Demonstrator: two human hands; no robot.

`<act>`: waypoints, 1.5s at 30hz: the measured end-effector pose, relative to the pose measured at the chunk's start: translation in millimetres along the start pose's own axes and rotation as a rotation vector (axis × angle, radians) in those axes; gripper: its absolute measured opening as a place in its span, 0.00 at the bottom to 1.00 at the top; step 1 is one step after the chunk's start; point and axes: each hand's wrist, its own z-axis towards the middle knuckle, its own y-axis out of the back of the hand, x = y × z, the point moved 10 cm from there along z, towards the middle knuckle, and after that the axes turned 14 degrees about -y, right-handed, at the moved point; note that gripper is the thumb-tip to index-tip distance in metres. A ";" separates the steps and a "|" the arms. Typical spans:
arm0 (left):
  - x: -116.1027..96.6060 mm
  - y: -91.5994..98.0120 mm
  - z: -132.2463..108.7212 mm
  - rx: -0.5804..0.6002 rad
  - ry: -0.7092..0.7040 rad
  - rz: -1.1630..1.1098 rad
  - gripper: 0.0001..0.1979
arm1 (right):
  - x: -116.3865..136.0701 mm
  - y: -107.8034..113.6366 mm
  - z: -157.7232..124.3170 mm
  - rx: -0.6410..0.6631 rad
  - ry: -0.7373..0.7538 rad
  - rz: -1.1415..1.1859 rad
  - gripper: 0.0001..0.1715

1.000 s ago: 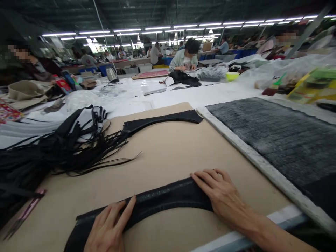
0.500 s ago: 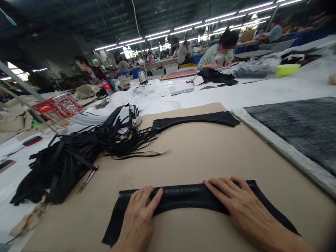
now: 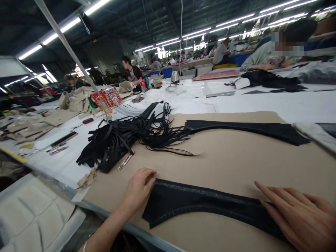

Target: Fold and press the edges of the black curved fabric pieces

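Observation:
A black curved panel [image 3: 204, 201], leather-like with a pale stitched or glued line near its edges, lies on the beige sheet in front of me. At its upper left corner my left hand [image 3: 140, 187] has its fingers closed, pinching the edge. My right hand [image 3: 301, 215] is open, its fingers stretched out over the panel's right part, hiding that end. Farther back rests a similar stack of black curved panels [image 3: 241, 128]. Left of it is a heap of thin black strips [image 3: 123, 136], with small pink-handled snips [image 3: 126, 161] beside it.
The beige sheet [image 3: 223, 164] covers the white table [image 3: 194, 103]. A pale-edged board [image 3: 312, 134] lies at the right. A metal pole [image 3: 68, 52] slants up at the left. Cream pieces [image 3: 34, 210] sit below the table edge. A co-worker [image 3: 275, 52] leans over the far side.
My view has turned left. My left hand has moved from lying on the panel to its upper left corner. My right hand has shifted toward the panel's right end.

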 end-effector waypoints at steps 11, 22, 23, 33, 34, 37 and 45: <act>-4.2 -15.9 20.5 0.148 -0.018 -0.002 0.08 | 198.5 -26.5 69.1 0.465 0.099 0.333 0.07; -5.6 -22.9 16.9 0.148 -0.176 -0.072 0.12 | 224.3 -64.3 77.3 0.596 0.074 0.444 0.06; -7.6 -23.1 16.7 0.149 -0.194 -0.074 0.12 | 223.3 -64.4 77.7 0.586 0.078 0.470 0.06; -21.2 -19.6 14.0 0.114 -0.303 0.034 0.10 | 225.3 -63.6 69.1 0.609 0.186 0.599 0.12; -21.7 -19.9 13.2 0.112 -0.317 0.053 0.10 | 225.2 -63.2 68.6 0.600 0.193 0.600 0.12; -23.3 -22.0 10.0 0.113 -0.368 0.115 0.09 | 225.8 -62.4 66.5 0.562 0.229 0.556 0.11; -35.6 -27.7 -2.2 0.151 -0.533 0.315 0.11 | 234.9 -54.9 53.5 0.378 0.386 0.350 0.07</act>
